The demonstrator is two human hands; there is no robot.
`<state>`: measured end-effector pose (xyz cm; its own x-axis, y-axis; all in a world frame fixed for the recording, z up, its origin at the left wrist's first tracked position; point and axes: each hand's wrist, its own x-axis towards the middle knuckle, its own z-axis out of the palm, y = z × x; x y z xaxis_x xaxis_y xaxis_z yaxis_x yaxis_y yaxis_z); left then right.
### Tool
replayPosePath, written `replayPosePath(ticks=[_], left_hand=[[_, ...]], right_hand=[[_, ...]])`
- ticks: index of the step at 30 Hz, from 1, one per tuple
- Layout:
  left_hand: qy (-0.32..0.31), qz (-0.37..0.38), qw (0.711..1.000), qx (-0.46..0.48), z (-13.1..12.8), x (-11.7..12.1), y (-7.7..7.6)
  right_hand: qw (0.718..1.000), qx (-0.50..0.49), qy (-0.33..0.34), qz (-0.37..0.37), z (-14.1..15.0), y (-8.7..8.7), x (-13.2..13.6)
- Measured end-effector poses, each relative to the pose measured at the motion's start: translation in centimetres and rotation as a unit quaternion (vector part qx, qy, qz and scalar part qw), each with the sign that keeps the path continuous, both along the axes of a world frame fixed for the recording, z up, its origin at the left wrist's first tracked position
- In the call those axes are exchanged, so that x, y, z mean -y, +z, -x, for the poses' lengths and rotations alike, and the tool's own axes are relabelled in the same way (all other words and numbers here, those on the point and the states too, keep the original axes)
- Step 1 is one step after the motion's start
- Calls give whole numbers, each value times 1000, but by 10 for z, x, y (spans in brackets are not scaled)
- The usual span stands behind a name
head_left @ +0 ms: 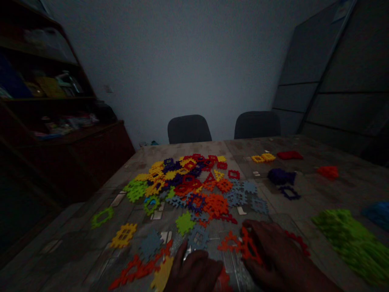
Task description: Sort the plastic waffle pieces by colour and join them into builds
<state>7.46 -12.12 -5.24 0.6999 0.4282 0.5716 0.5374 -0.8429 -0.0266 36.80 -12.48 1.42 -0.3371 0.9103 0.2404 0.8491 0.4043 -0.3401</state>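
Note:
My right hand (275,253) is wrapped round an orange notched plastic building piece (249,247), its frame gripped between thumb and fingers. Just left of it lies an orange triangular piece (230,242); whether the two touch I cannot tell. My left hand (196,269) is low over the table, fingers apart, one stretched forward. A reddish-orange piece (224,280) shows partly beside its thumb side, and a pale yellow piece (162,275) is at its left edge. A grey window piece (198,237) lies just beyond the fingers. The underside of the left hand is hidden.
A mixed pile of notched pieces (182,174) covers the table's middle. To the right are a green stack (349,239), a purple group (281,177), an orange group (328,172), a red group (289,155) and blue pieces (378,214). Two chairs (189,129) stand behind.

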Motion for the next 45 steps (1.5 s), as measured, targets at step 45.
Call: replayPosePath(ticks=[45], left_hand=[[5, 107, 994, 27, -8, 7, 17]], right_hand=[[994, -33, 75, -69, -4, -9, -25]])
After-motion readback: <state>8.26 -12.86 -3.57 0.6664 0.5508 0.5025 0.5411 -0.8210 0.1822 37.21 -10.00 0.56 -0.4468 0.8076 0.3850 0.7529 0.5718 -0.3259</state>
